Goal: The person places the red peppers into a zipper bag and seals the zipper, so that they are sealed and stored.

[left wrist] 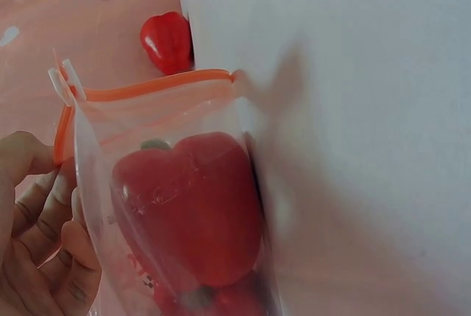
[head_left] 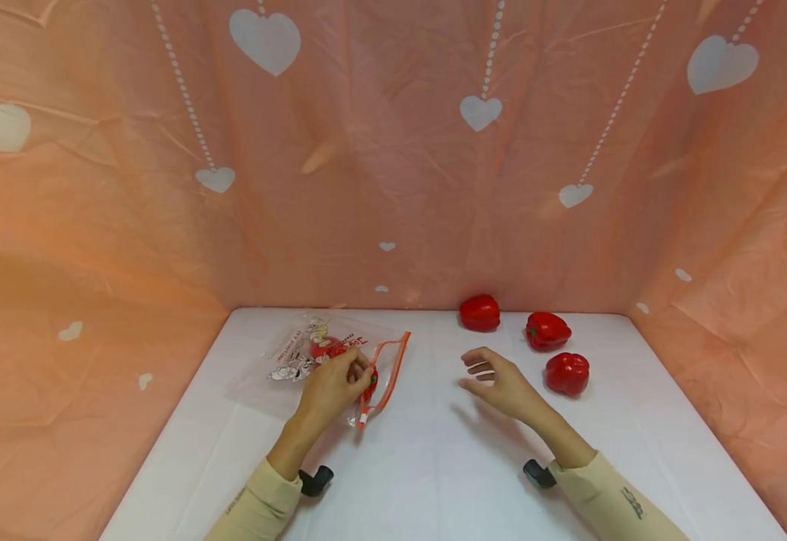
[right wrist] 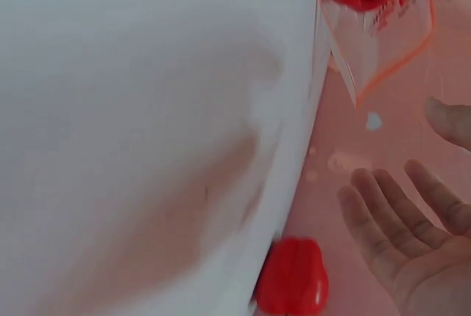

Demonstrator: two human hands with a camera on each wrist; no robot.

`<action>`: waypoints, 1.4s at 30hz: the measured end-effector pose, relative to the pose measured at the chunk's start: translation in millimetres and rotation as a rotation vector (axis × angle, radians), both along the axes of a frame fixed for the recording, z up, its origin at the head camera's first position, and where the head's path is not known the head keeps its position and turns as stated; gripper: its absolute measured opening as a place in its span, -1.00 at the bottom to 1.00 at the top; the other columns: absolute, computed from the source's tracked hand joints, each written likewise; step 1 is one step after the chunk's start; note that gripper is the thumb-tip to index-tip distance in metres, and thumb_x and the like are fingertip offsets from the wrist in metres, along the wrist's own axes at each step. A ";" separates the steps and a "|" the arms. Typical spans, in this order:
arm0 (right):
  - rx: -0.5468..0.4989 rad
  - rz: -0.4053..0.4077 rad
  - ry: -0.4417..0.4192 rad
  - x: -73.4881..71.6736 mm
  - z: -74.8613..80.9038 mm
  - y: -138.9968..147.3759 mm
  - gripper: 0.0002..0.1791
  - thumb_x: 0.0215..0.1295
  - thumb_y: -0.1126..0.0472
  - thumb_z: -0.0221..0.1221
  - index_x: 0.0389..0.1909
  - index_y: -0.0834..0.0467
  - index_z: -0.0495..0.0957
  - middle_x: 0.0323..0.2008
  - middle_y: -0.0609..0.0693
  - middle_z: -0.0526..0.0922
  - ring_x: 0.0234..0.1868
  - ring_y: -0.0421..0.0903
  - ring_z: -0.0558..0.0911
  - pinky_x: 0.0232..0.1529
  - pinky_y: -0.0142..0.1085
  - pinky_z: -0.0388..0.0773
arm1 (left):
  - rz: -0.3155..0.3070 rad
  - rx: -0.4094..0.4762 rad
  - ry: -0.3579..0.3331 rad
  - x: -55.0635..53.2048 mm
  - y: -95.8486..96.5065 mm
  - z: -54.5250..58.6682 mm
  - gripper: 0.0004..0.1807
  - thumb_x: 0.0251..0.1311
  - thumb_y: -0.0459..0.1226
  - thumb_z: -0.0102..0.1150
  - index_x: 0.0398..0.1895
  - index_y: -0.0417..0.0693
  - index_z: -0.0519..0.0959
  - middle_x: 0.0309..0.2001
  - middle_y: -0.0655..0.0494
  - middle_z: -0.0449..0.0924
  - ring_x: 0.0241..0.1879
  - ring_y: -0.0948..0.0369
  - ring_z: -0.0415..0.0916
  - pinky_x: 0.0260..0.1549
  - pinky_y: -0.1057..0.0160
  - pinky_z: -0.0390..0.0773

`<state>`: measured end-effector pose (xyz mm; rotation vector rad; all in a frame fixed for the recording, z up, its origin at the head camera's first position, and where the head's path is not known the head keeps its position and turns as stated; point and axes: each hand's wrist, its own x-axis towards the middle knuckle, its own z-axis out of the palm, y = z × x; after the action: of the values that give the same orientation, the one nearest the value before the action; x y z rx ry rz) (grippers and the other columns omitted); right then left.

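Note:
A clear zip bag (head_left: 268,387) with printed drawings and an orange zip edge (head_left: 393,379) lies at the left of the table, its mouth facing right. My left hand (head_left: 331,385) pinches the upper side of the bag near the mouth, holding it raised. Inside, a red bell pepper (left wrist: 191,213) sits close to the opening, with more red pepper (left wrist: 239,297) behind it. My right hand (head_left: 507,387) is in the air right of the bag, fingers spread and slightly bent, holding nothing. Nearest to it on the right is a red bell pepper (head_left: 567,374).
Two more red bell peppers, one at the back (head_left: 480,312) and one with its green stem facing left (head_left: 547,331), lie on the white table (head_left: 427,481). An orange curtain with white hearts (head_left: 393,165) encloses the table's back and sides.

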<state>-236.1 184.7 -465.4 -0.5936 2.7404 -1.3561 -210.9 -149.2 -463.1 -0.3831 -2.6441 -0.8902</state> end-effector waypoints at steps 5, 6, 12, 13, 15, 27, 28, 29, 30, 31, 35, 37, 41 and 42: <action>0.048 -0.017 0.066 2.4 9.5 18.7 -0.50 0.36 0.25 0.44 0.25 0.28 0.55 0.16 0.28 0.68 0.18 0.26 0.69 0.23 0.11 0.62 | 0.002 0.005 -0.013 0.0 0.3 0.8 -0.91 0.32 -0.26 0.43 -0.24 0.04 0.66 -0.46 0.30 0.58 -0.48 0.34 0.42 -0.50 0.31 0.45; 0.056 -0.020 0.078 3.0 11.9 22.3 -0.50 0.35 0.26 0.45 0.24 0.28 0.55 0.16 0.28 0.68 0.19 0.28 0.68 0.23 0.13 0.61 | 0.002 0.005 -0.014 0.1 0.2 0.9 -0.91 0.32 -0.26 0.43 -0.24 0.04 0.66 -0.46 0.30 0.59 -0.48 0.34 0.42 -0.50 0.31 0.45; 0.136 -0.061 0.126 5.4 25.1 45.7 -0.46 0.35 0.22 0.46 0.29 0.28 0.55 0.19 0.26 0.66 0.23 0.31 0.64 0.24 0.21 0.59 | 0.002 0.004 -0.016 -0.3 -0.4 -0.1 -0.91 0.33 -0.26 0.42 -0.23 0.04 0.66 -0.46 0.30 0.59 -0.48 0.34 0.42 -0.49 0.31 0.45; 0.153 -0.066 0.132 5.7 27.0 49.4 -0.45 0.36 0.21 0.46 0.30 0.27 0.55 0.21 0.26 0.66 0.23 0.32 0.63 0.24 0.22 0.59 | 0.003 0.005 -0.018 -0.3 -0.6 -0.2 -0.91 0.33 -0.26 0.42 -0.23 0.04 0.66 -0.46 0.30 0.59 -0.48 0.34 0.42 -0.49 0.31 0.45; 0.182 -0.080 0.138 6.5 30.5 56.5 -0.43 0.36 0.19 0.46 0.32 0.26 0.55 0.23 0.27 0.64 0.24 0.34 0.61 0.21 0.23 0.60 | 0.002 0.009 -0.020 -0.3 -0.9 -0.5 -0.91 0.34 -0.26 0.42 -0.23 0.04 0.66 -0.46 0.30 0.59 -0.48 0.34 0.42 -0.48 0.31 0.45; 0.261 -0.126 0.205 2.1 37.2 98.2 -0.41 0.32 0.23 0.48 0.29 0.35 0.55 0.25 0.37 0.60 0.27 0.39 0.54 0.29 0.34 0.47 | -0.002 0.022 -0.030 -0.9 -1.5 -0.5 -0.91 0.33 -0.27 0.43 -0.23 0.04 0.66 -0.45 0.29 0.59 -0.46 0.33 0.43 -0.45 0.31 0.46; 0.264 -0.132 0.193 1.4 37.5 101.3 -0.41 0.33 0.22 0.47 0.30 0.35 0.54 0.27 0.37 0.58 0.30 0.40 0.51 0.30 0.35 0.46 | -0.001 0.021 -0.030 -1.0 -1.6 -0.6 -0.91 0.34 -0.27 0.43 -0.23 0.04 0.66 -0.45 0.29 0.59 -0.46 0.33 0.43 -0.45 0.31 0.46; 0.269 -0.139 0.181 1.0 37.6 104.3 -0.40 0.34 0.20 0.47 0.31 0.33 0.53 0.28 0.38 0.56 0.32 0.40 0.49 0.31 0.37 0.44 | 0.000 0.019 -0.030 -1.2 -1.6 -0.5 -0.91 0.34 -0.27 0.43 -0.22 0.04 0.66 -0.45 0.29 0.59 -0.46 0.33 0.43 -0.44 0.31 0.46; 0.274 -0.146 0.166 0.9 37.9 107.2 -0.40 0.35 0.18 0.46 0.32 0.32 0.52 0.30 0.38 0.55 0.33 0.41 0.47 0.31 0.38 0.43 | 0.000 0.019 -0.030 -1.2 -1.7 -0.4 -0.91 0.34 -0.27 0.43 -0.22 0.04 0.66 -0.45 0.29 0.60 -0.46 0.33 0.43 -0.44 0.31 0.46; 0.275 -0.153 0.154 0.8 38.0 110.2 -0.40 0.35 0.18 0.46 0.32 0.31 0.52 0.30 0.39 0.54 0.34 0.41 0.46 0.31 0.39 0.43 | -0.001 0.018 -0.030 -1.1 -1.7 -0.4 -0.91 0.34 -0.27 0.43 -0.22 0.04 0.66 -0.45 0.29 0.60 -0.46 0.33 0.43 -0.44 0.31 0.47; 0.278 -0.175 0.115 2.7 37.6 120.9 -0.38 0.35 0.18 0.46 0.35 0.30 0.51 0.32 0.40 0.51 0.36 0.42 0.43 0.31 0.41 0.41 | -0.004 0.020 -0.037 -0.5 -1.9 -0.2 -0.91 0.34 -0.27 0.43 -0.22 0.03 0.66 -0.45 0.29 0.59 -0.46 0.33 0.43 -0.44 0.32 0.47; 0.292 -0.183 0.104 3.2 36.5 125.6 -0.34 0.33 0.18 0.46 0.36 0.32 0.49 0.31 0.44 0.49 0.35 0.45 0.42 0.29 0.42 0.42 | -0.005 0.022 -0.041 -0.1 -1.8 -0.3 -0.90 0.34 -0.27 0.43 -0.22 0.03 0.66 -0.45 0.29 0.59 -0.45 0.33 0.43 -0.44 0.31 0.47; 0.323 -0.199 0.062 2.9 33.5 132.7 -0.26 0.31 0.16 0.47 0.41 0.36 0.43 0.33 0.50 0.44 0.34 0.50 0.39 0.23 0.41 0.49 | -0.003 0.023 -0.044 -0.1 -1.6 0.1 -0.90 0.34 -0.27 0.43 -0.22 0.04 0.66 -0.45 0.30 0.59 -0.45 0.33 0.43 -0.43 0.31 0.47; 0.326 -0.202 0.054 2.4 32.6 134.5 -0.24 0.31 0.16 0.47 0.42 0.37 0.41 0.34 0.51 0.43 0.34 0.50 0.38 0.23 0.41 0.48 | -0.003 0.023 -0.044 -0.2 -1.5 0.2 -0.90 0.34 -0.27 0.43 -0.22 0.04 0.66 -0.45 0.30 0.59 -0.45 0.33 0.43 -0.43 0.31 0.47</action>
<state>-233.7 319.2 -432.8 -0.3451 3.0397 -0.8955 -211.1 -150.7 -462.9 -0.3661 -2.6713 -0.9399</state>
